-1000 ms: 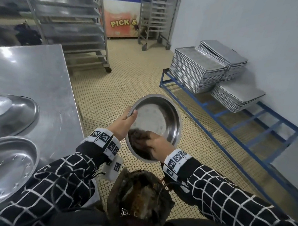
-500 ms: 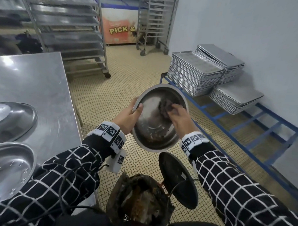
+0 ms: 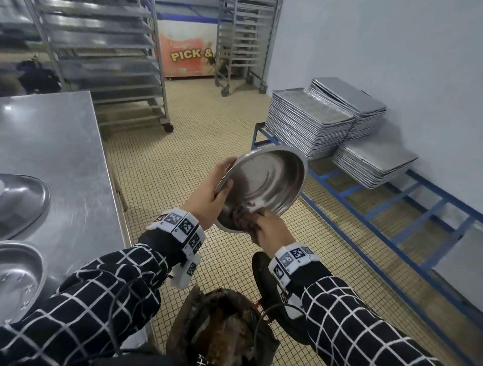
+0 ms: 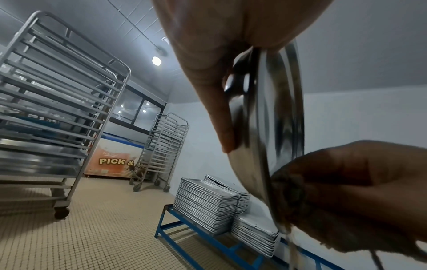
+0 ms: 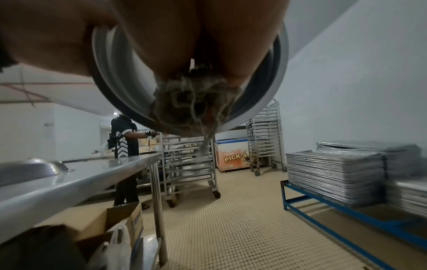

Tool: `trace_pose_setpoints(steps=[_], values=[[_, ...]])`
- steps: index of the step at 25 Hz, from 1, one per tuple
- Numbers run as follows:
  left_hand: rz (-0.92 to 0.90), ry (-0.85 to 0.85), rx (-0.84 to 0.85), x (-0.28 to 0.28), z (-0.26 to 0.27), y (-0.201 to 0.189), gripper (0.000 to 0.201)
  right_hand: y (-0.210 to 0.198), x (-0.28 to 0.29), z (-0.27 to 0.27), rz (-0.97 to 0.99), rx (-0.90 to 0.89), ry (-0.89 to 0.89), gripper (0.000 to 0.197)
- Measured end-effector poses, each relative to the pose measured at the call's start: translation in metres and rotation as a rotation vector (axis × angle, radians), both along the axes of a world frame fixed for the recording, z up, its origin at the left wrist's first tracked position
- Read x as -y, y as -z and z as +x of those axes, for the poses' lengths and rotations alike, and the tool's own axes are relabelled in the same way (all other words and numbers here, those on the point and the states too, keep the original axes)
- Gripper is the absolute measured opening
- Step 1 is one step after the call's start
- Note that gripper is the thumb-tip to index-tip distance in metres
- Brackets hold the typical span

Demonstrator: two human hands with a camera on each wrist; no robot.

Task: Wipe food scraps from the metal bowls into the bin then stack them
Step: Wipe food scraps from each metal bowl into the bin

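Note:
A shiny metal bowl (image 3: 271, 181) is held tilted above the bin (image 3: 223, 328), its opening facing me. My left hand (image 3: 210, 194) grips its left rim, thumb inside and fingers behind (image 4: 221, 117). My right hand (image 3: 268, 228) holds a dark, frayed wiping cloth (image 3: 243, 214) pressed against the bowl's lower inner edge; the cloth (image 5: 191, 104) hangs over the rim in the right wrist view. The bin holds a dark bag with brown food scraps, and its black lid (image 3: 269, 289) stands open to the right. Two more metal bowls (image 3: 12, 200) (image 3: 6, 277) lie on the steel table (image 3: 51, 141) at left.
Stacks of metal trays (image 3: 312, 122) sit on a blue frame (image 3: 393, 225) along the right wall. Wheeled tray racks (image 3: 102, 52) and an orange chest freezer (image 3: 188, 53) stand at the back. Another person (image 5: 124, 146) works beyond the table. A cardboard box (image 5: 115, 219) sits under it.
The cloth hand swept from the bowl's bottom up to its upper right, then back down to the lower rim. The bowl rose and tipped further over the bin.

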State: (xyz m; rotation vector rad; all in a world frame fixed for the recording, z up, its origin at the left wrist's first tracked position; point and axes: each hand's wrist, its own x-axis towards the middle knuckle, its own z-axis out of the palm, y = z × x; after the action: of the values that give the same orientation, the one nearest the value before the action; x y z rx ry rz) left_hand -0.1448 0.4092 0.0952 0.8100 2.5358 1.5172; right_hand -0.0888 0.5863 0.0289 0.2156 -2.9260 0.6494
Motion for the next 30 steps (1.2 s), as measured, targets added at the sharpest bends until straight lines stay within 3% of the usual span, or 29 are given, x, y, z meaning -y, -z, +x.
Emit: trace_pose_setpoints(steps=[2,5,8,14,16,19,25,27,30], values=[[0.005,0.009,-0.006,0.002,-0.003,0.004,0.043,-0.003,0.001,0.005,-0.142,-0.053,0.045,0.029],[0.033,0.01,0.036,0.005,-0.007,0.004,0.04,-0.018,-0.001,-0.006,-0.359,-0.271,0.213,0.029],[0.023,0.015,0.056,0.006,-0.009,0.002,0.039,-0.037,0.0,-0.029,-0.352,-0.443,0.209,0.03],[0.116,-0.008,0.116,0.007,-0.012,0.0,0.037,-0.03,0.014,-0.035,-0.158,-0.238,-0.112,0.033],[0.126,-0.03,0.079,0.008,-0.014,-0.004,0.037,-0.018,0.016,-0.03,-0.185,-0.102,-0.136,0.039],[0.145,-0.043,0.018,0.012,-0.017,-0.006,0.037,-0.011,0.011,-0.03,-0.217,-0.038,-0.117,0.043],[0.119,-0.038,0.004,0.014,-0.019,0.004,0.039,-0.008,-0.007,-0.012,-0.055,-0.001,-0.232,0.025],[0.12,-0.067,0.066,0.013,-0.019,0.004,0.038,-0.012,-0.013,-0.008,-0.142,-0.05,-0.157,0.025],[0.151,-0.098,0.173,0.014,-0.019,0.004,0.045,-0.032,-0.016,-0.017,-0.37,-0.24,0.165,0.028]])
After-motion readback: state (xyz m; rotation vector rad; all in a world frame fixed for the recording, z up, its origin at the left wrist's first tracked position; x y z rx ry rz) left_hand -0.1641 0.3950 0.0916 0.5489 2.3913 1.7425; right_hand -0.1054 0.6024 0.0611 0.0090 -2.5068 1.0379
